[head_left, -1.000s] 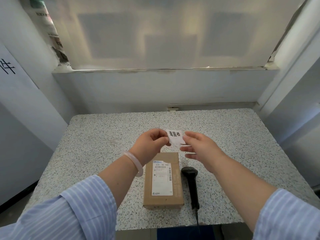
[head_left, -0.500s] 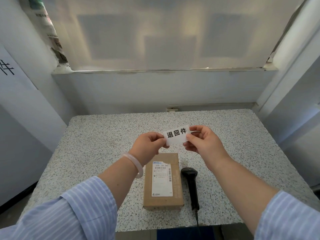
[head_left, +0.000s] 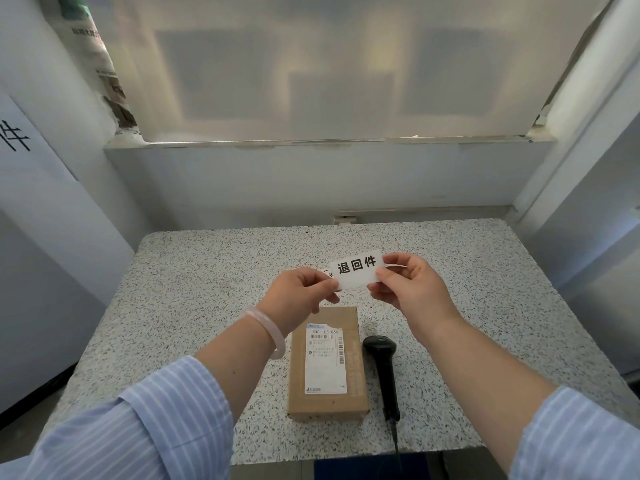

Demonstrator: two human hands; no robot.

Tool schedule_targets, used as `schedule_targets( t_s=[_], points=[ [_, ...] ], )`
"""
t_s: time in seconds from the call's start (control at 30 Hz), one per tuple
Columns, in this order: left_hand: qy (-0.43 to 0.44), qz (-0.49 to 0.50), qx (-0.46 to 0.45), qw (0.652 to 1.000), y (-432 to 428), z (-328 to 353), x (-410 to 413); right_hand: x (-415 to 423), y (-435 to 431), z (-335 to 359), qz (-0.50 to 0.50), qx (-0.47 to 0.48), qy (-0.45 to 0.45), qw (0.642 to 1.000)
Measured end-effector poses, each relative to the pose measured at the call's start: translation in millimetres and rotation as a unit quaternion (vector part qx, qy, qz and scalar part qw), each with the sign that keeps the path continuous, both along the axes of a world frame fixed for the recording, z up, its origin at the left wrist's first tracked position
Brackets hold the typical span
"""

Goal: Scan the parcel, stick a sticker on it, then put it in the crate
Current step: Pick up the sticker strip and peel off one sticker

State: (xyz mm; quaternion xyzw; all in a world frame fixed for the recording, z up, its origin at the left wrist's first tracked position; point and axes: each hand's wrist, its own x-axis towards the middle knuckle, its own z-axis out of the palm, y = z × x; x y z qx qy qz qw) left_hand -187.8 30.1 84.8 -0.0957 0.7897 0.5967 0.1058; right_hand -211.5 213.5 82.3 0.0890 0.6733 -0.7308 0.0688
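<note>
Both hands up over bench [head_left: 194, 271]: left hand [head_left: 299, 294] & right hand [head_left: 412, 289] pinching sticker [head_left: 356, 270] ends. Parcel [head_left: 327, 365] flat at 6 o'clock below, scanner [head_left: 382, 365] just beside, 3 o'clock side.

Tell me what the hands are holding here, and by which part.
Both hold the white sticker above the parcel: left hand pinches its left end, right hand its right end. The scanner lies untouched.
</note>
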Motion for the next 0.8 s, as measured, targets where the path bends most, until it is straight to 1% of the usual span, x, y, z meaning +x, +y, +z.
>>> schedule_targets(
  t_s=[0.17, 0.5, 0.7, 0.8],
  points=[
    [-0.005, 0.000, 0.011, 1.000, 1.6, 3.4, -0.1, 1.3, -0.6, -0.7, 0.001, -0.002, -0.004, 1.000],
    [0.013, 0.011, 0.053, 0.998, 2.0, 6.2, -0.4, 1.1, 1.3, 1.3, 0.005, -0.005, -0.009, 1.000],
    [-0.001, 0.022, 0.079, 0.997, 1.1, 7.1, -2.2, -0.1, 3.2, 1.5, 0.002, -0.009, -0.010, 1.000],
    [-0.005, 0.024, 0.076, 0.997, 2.0, 7.7, -2.7, -0.5, 3.6, 2.0, 0.005, -0.009, -0.007, 1.000]
  ],
)
